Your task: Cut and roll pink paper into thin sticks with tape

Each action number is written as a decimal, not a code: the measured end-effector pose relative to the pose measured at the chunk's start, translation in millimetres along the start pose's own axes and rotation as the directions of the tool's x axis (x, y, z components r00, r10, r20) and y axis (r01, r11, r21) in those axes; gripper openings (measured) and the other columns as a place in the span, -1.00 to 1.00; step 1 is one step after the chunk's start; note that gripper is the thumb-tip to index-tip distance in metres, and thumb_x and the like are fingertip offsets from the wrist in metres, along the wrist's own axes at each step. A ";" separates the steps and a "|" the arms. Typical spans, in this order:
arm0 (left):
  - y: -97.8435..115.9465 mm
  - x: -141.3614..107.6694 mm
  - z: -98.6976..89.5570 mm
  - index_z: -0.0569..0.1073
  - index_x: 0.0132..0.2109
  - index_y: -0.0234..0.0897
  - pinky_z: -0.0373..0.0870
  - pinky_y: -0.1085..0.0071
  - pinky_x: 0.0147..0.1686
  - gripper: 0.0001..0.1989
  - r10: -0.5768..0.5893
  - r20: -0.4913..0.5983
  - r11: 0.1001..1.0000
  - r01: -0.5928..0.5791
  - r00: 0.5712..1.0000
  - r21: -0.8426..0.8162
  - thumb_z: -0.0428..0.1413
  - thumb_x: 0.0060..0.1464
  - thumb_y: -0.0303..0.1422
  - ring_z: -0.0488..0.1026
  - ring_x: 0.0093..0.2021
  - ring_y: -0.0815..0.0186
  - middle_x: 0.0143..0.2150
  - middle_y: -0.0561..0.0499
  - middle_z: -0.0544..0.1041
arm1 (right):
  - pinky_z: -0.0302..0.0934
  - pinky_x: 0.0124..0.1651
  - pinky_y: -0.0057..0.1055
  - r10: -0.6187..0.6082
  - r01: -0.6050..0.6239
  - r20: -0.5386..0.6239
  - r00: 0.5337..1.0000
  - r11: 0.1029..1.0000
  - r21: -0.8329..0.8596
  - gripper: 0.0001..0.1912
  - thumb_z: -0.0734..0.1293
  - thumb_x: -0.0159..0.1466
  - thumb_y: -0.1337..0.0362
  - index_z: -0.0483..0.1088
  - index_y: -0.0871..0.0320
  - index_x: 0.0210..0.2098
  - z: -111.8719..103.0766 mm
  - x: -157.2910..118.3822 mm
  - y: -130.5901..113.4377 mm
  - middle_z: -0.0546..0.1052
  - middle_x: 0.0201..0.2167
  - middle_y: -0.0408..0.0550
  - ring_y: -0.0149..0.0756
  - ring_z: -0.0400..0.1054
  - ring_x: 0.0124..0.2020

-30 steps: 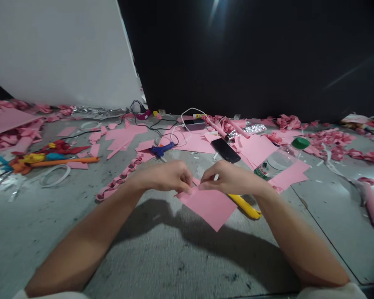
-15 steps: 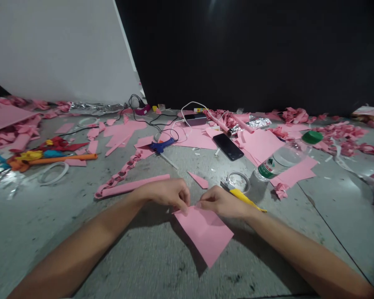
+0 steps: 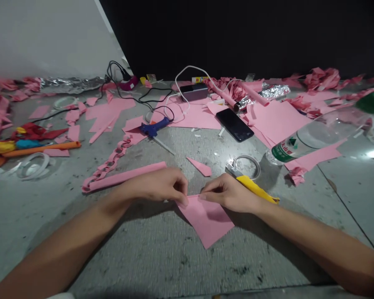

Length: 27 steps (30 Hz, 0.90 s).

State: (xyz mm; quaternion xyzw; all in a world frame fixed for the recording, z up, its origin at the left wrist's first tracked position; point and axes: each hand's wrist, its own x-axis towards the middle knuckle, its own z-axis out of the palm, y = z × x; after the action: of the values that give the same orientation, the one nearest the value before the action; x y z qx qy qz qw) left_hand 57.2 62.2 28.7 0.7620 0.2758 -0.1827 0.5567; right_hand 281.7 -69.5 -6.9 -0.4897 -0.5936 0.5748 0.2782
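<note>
A square-cornered sheet of pink paper (image 3: 207, 224) hangs between my hands, its far edge turned over into a narrow fold. My left hand (image 3: 165, 186) pinches the left end of that edge between thumb and fingers. At the right end, my right hand (image 3: 226, 192) grips the same edge, thumb on top. Just beyond the hands lies a small pointed pink scrap (image 3: 200, 167). Beside my right hand is a yellow-handled cutter (image 3: 258, 189), partly covered by the hand, with a coiled grey cable (image 3: 251, 166) behind it.
A pink paper tube (image 3: 134, 176) and a paper chain (image 3: 112, 161) lie at left. Behind are a blue glue gun (image 3: 156, 127), a black phone (image 3: 234, 124) and a power bank (image 3: 193, 92). A tilted plastic bottle (image 3: 318, 133) is at right. Pink scraps line the wall.
The view has shifted closer and lower, so the tabletop things appear larger. Along the paper's far edge, a narrow fold now shows between my hands. Both hands still hold the sheet.
</note>
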 end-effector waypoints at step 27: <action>4.7 -1.1 12.7 0.69 -0.33 -0.28 0.21 0.43 -0.45 -0.88 0.054 -0.035 0.996 -0.051 0.998 0.072 0.25 0.02 -0.35 0.44 -0.42 0.32 -0.42 0.01 0.63 | 0.21 -0.28 -0.34 0.036 -0.034 -0.040 0.999 0.997 0.066 -0.74 0.54 0.26 0.14 0.72 0.24 -0.23 4.0 0.6 -1.1 0.65 -0.38 -0.03 -0.35 0.35 -0.39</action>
State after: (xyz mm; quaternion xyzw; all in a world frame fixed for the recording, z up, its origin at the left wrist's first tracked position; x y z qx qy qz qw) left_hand 59.6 48.8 28.9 0.7917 0.2592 -0.1638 0.5284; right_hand 277.7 -70.4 -6.7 -0.5025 -0.5601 0.5883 0.2962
